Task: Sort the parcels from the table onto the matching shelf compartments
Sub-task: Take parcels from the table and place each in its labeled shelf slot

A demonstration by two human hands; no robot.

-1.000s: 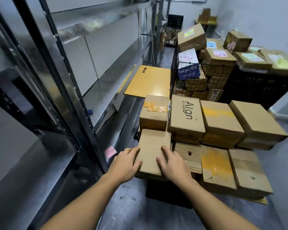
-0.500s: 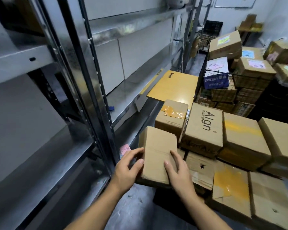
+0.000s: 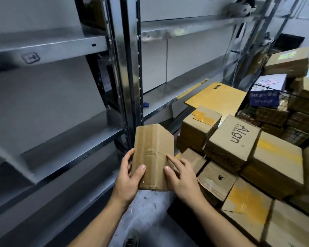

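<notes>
The brown parcel [image 3: 153, 154] is taped (creased midway).

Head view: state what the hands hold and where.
A taped cardboard parcel, by its near end: the left hand grips its left edge, the right hand holds its right side.

A small parcel [image 3: 153, 154] of brown cardboard, taped along its seam, stands tilted on end just left of the Algn box [image 3: 234, 139], its lower sides gripped by the left hand [image 3: 128, 182] and right hand [image 3: 184, 177]. Other parcels [image 3: 275, 157], plain brown and some yellow-taped, lie stacked around and below the Algn box. The grey metal shelf compartments [image 3: 61, 139] sit further left of it.
</notes>
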